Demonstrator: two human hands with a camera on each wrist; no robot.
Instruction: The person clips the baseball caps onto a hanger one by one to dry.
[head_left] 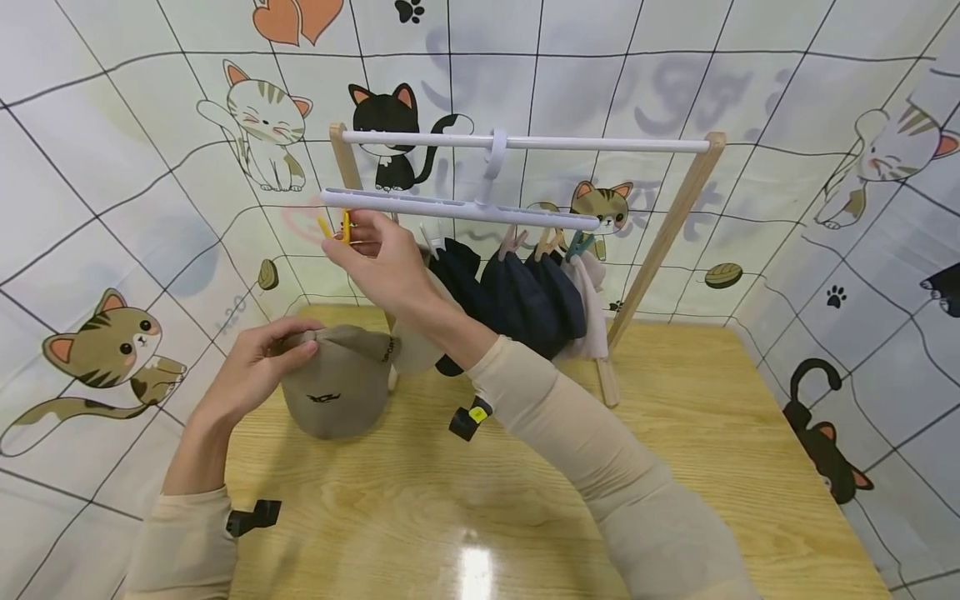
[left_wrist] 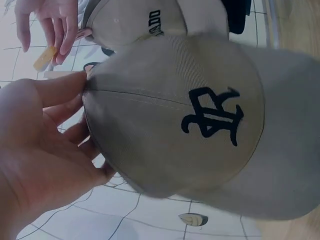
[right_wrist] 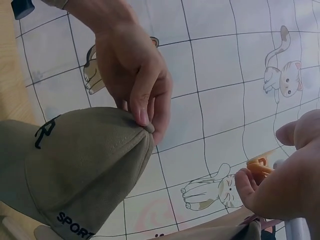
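Observation:
An olive-beige cap (head_left: 337, 392) with dark embroidery hangs crown up from my left hand (head_left: 251, 362). Thumb and fingers pinch it at the top of the crown, as the right wrist view shows. My right hand (head_left: 393, 262) is raised just under the left end of the white hanger (head_left: 405, 204) and pinches a yellow clothespin (head_left: 347, 227). Behind the held cap, a second beige cap (left_wrist: 135, 22) with dark lettering shows in the left wrist view. Several dark cloth items (head_left: 510, 292) and a pale pink cloth (head_left: 588, 312) hang by clothespins further right, partly behind my right forearm.
The hanger hooks over a white rod (head_left: 600, 144) between wooden posts (head_left: 667, 233) on a wood-grain table (head_left: 450, 500). A teal clothespin (head_left: 580, 243) clips the pink cloth near the hanger's right end. Cat-printed sheeting (head_left: 225, 208) encloses the back and sides.

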